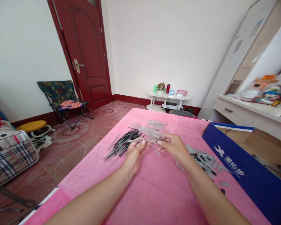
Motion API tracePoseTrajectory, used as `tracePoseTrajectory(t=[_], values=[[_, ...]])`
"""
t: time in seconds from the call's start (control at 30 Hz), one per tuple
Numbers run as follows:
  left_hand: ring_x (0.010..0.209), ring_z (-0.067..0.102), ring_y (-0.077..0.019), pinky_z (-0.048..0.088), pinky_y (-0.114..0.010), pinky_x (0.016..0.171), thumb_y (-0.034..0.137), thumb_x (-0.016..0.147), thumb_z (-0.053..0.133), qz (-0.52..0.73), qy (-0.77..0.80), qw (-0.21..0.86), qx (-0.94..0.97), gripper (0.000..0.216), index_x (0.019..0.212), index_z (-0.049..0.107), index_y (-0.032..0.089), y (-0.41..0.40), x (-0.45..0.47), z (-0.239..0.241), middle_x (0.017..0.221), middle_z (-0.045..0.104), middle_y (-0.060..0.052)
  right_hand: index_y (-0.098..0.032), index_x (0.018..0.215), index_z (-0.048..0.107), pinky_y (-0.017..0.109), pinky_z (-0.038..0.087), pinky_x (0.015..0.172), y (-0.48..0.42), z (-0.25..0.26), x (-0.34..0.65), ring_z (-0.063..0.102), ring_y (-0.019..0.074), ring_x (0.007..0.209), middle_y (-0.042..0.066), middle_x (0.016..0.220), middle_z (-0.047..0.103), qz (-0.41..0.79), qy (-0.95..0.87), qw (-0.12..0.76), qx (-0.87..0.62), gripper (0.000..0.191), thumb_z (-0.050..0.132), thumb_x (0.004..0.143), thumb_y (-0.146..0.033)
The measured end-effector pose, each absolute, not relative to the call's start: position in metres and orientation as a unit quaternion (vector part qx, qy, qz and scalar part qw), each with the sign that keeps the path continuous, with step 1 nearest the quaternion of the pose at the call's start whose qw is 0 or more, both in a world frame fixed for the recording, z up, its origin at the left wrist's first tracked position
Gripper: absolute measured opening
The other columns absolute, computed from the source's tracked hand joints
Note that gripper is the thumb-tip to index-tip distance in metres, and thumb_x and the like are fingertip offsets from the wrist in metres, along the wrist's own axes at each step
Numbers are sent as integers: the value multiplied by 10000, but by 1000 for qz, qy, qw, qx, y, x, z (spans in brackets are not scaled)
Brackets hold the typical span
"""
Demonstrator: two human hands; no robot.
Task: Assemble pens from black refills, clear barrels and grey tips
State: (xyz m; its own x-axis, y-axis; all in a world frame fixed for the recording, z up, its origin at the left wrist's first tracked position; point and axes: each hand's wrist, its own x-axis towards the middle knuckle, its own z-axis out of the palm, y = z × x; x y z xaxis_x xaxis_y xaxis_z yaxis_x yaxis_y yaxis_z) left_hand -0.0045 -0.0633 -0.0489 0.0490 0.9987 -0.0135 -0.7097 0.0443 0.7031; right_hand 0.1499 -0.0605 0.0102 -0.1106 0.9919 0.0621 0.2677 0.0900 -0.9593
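Well, left hand [136, 153]: thumb laid over a slim pale tube [151, 141], fingers curled in beneath it, the grip narrow and closed around the piece.
Right hand [172, 144]: thumb and forefinger pinched together at the tube's other end, remaining fingers bent loosely inward; no wide gap anywhere.
Slim pale tube: stretched nearly level between the two hands, above the worktop, its thin tip poking out past the left thumb.
Dark thin sticks [124, 144]: a slanting heap on the worktop, just to the left of the left hand, a touch of red among them.
Pale tubes [155, 125]: a loose spread of them lying just beyond both hands.
Caps [202, 159]: a scattered pile, cloudy and black, near the right forearm and partly behind it.
Worktop [140, 193]: covered in soft pink cloth, a fold showing at its near left corner.
Blue box [239, 168]: at the worktop's right side, white lettering on its wall, a few pieces lying inside on brown cardboard.
Door [87, 47]: dark red, beyond the worktop, a folding chair [58, 90] beside it.
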Motion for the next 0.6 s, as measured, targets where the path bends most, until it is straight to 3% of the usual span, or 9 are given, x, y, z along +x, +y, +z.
tracePoseTrajectory(t=[0.6], values=[[758,625,-132,464,-255,752,198,648,686,634,261,670,284,254,866,560,161,-64,-4,-49,806,654,-22,-153,658,503,245,476,447,-56,2,151,587,140,457,-14,513,579,411,-617,426,-519,158,566,662,-297]])
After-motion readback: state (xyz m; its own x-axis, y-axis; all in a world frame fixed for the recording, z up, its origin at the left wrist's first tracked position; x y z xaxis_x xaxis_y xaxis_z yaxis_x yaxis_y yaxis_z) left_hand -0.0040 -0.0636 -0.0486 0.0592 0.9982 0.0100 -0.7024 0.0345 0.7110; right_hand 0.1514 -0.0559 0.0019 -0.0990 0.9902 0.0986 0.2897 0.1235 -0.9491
